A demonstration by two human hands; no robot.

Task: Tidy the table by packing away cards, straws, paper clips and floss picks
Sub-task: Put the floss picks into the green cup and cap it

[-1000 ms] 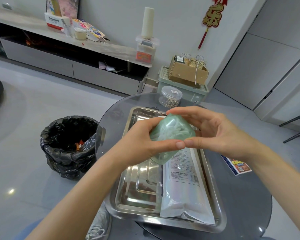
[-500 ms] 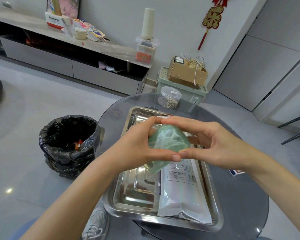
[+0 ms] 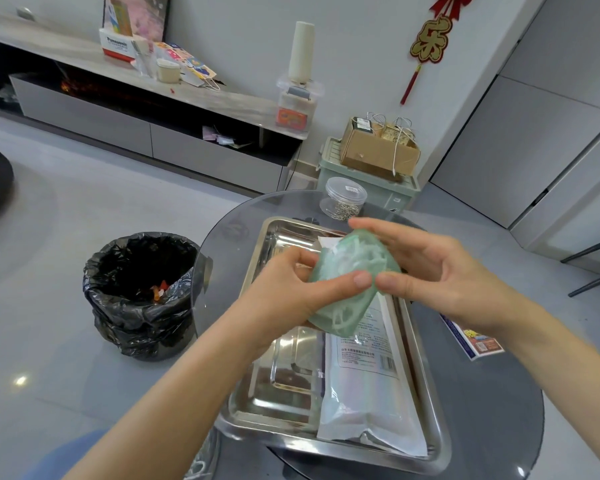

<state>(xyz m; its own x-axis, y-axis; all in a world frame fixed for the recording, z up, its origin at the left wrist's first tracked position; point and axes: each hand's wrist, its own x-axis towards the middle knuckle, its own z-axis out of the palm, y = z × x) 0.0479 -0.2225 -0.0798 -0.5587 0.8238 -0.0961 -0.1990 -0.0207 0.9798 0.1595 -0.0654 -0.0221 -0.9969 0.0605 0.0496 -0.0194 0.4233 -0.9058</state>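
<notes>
The left hand (image 3: 288,289) grips a rounded, see-through green case (image 3: 352,268) at the centre of the frame, with the thumb across its front. The right hand (image 3: 440,271) pinches its right side. White floss picks lie tangled inside. The case hangs above a shiny steel tray (image 3: 281,386) with a raised rim, and a flat plastic packet (image 3: 368,393) fills the tray's right half. A clear jar (image 3: 343,199) of paper clips stands near the far edge of the round glass table (image 3: 499,410). A black-lined bin (image 3: 142,292) sits on the floor at left.

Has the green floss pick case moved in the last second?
No. Left hand and right hand hold the green floss pick case over the far half of the steel tray, above the white packet, as before.
</notes>
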